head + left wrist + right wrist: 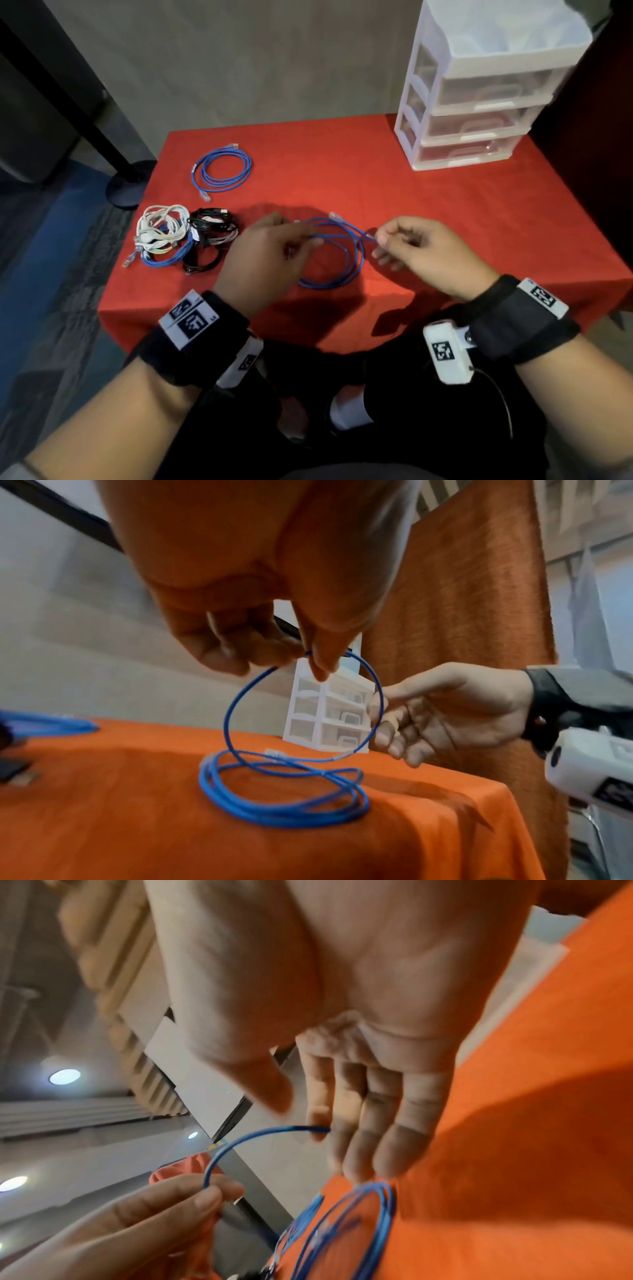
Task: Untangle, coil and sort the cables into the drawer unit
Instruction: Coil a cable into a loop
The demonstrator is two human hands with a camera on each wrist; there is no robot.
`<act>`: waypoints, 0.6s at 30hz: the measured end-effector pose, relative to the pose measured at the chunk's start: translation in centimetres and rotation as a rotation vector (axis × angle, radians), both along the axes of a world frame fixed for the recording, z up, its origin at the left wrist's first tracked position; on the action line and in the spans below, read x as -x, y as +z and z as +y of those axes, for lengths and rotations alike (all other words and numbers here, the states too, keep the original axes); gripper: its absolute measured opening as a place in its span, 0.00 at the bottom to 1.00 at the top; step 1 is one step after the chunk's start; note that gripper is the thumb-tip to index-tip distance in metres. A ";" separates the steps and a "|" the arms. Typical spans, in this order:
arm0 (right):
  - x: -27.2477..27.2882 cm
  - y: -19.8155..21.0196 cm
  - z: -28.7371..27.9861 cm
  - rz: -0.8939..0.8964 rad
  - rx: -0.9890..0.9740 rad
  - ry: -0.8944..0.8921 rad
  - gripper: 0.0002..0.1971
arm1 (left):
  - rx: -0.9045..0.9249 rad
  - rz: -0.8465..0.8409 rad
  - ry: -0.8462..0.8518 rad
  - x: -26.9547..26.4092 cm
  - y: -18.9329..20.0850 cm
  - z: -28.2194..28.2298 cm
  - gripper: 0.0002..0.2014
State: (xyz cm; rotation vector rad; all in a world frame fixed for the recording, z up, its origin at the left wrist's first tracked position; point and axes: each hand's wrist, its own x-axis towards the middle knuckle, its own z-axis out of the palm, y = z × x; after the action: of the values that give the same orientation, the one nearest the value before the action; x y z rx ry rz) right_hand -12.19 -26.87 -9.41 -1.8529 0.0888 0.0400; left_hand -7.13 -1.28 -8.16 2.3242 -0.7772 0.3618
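A blue cable (337,255) lies in a loose coil on the middle of the red table (428,212), with one loop lifted between my hands. My left hand (306,240) pinches that loop between thumb and fingers; the pinch shows in the left wrist view (308,656). My right hand (380,240) pinches the same cable on the coil's right side, its other fingers loosely spread. In the right wrist view the raised blue cable (246,1137) arcs from my right index finger to my left hand (205,1196). A clear connector (335,216) lies at the coil's far edge.
A second blue cable (222,170) lies coiled at the back left. A tangle of white, blue and black cables (178,236) sits at the left edge. The white drawer unit (479,102) stands at the back right, its three drawers closed.
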 end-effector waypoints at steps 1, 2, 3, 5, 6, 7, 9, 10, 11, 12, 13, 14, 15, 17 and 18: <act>0.4 -0.4 0.6 0.019 -0.092 -0.062 0.10 | 0.035 0.066 -0.006 0.6 -0.4 0.2 0.08; 0.7 -0.7 1.2 0.011 -0.141 -0.115 0.12 | 0.055 0.131 -0.003 1.2 -0.8 0.3 0.08; 0.9 -1.2 1.7 -0.014 -0.141 -0.154 0.14 | 0.061 0.198 0.004 1.7 -1.2 0.2 0.08; 1.2 -2.2 2.7 -0.052 -0.109 -0.202 0.13 | 0.072 0.356 0.089 2.4 -2.4 0.0 0.09; 1.2 -2.7 3.1 -0.056 -0.103 -0.212 0.12 | 0.129 0.463 0.150 2.6 -2.7 -0.3 0.10; 1.3 -3.2 3.4 -0.062 -0.099 -0.219 0.10 | 0.265 0.612 0.214 2.7 -2.8 -0.6 0.10; 1.6 -3.9 3.9 -0.088 -0.079 -0.219 0.11 | 0.719 0.960 0.256 2.8 -1.8 -1.4 0.02; 1.8 -4.0 4.2 -0.097 -0.067 -0.209 0.13 | 0.917 1.058 0.256 2.6 -1.0 -1.5 0.06; 1.9 -4.1 4.4 -0.105 -0.055 -0.192 0.16 | 1.032 1.098 0.259 2.4 -0.4 -1.4 0.10; 2.1 -4.1 4.6 -0.115 -0.047 -0.179 0.17 | 1.035 1.084 0.266 2.0 0.0 -1.1 0.11; 2.1 -4.0 4.8 -0.129 -0.044 -0.185 0.17 | 0.951 1.037 0.270 1.7 0.5 -0.9 0.10; 2.0 -3.9 4.9 -0.145 -0.044 -0.215 0.16 | 0.837 0.980 0.256 1.4 0.6 -0.6 0.09; 1.8 -3.7 4.9 -0.165 -0.048 -0.256 0.15 | 0.733 0.935 0.239 1.3 0.5 -0.5 0.08; 1.4 -3.5 4.9 -0.210 -0.049 -0.322 0.16 | 0.572 0.865 0.222 1.3 0.4 -0.4 0.08; 1.3 -3.4 4.9 -0.226 -0.044 -0.343 0.16 | 0.517 0.843 0.200 1.4 0.3 -0.4 0.08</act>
State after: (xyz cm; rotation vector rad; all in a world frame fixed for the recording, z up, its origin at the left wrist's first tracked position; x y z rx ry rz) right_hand -13.46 -22.00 -12.80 -1.7634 0.2443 -0.4017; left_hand -8.53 -1.69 -7.86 1.7994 -0.0204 -0.3058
